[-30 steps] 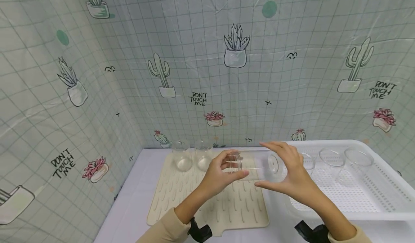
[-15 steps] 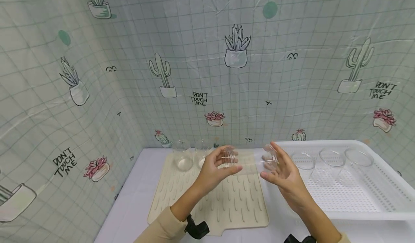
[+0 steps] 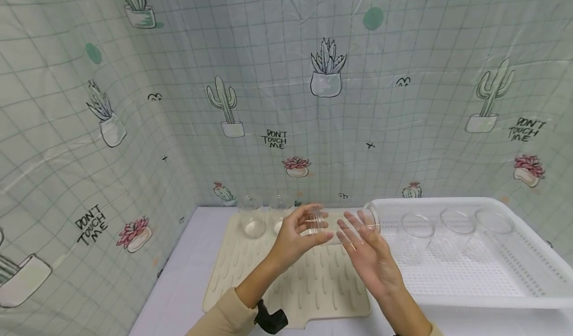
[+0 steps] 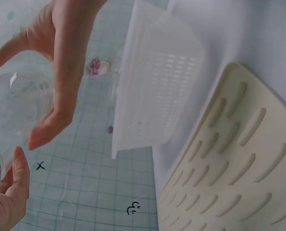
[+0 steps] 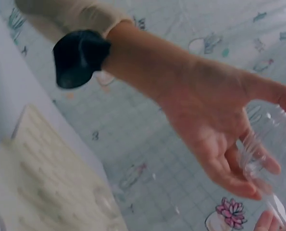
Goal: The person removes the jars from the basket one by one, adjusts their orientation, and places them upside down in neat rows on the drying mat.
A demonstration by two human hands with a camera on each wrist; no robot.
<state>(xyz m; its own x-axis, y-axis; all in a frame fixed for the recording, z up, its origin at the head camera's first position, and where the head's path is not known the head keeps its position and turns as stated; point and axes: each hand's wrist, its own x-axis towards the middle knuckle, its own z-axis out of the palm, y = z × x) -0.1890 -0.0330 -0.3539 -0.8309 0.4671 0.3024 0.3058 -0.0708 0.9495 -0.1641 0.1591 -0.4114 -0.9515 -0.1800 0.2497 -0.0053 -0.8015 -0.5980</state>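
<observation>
A clear drinking glass (image 3: 370, 217) lies sideways in the air over the drying mat. My left hand (image 3: 293, 234) grips its thick ringed end, thumb below and fingers around the far side. Against the other part of the glass rests my right hand (image 3: 373, 264), palm up, its fingers fairly straight. The left wrist view shows the right hand (image 4: 66, 67) beside the glass (image 4: 22, 103), with left fingers (image 4: 18, 180) at the ringed end. In the right wrist view the left hand (image 5: 215, 115) holds that end; right fingertips (image 5: 267, 222) barely show.
Two upright glasses (image 3: 252, 224) stand at the back of the beige mat (image 3: 313, 296). A white perforated basket (image 3: 474, 283) on the right holds three glasses (image 3: 456, 231). A patterned curtain (image 3: 268, 102) hangs behind and to the left of the white table (image 3: 174, 276).
The right hand has moved from wide apart at the glass's right end to beneath its side, turning palm up. The left hand keeps its grip, having shifted slightly left.
</observation>
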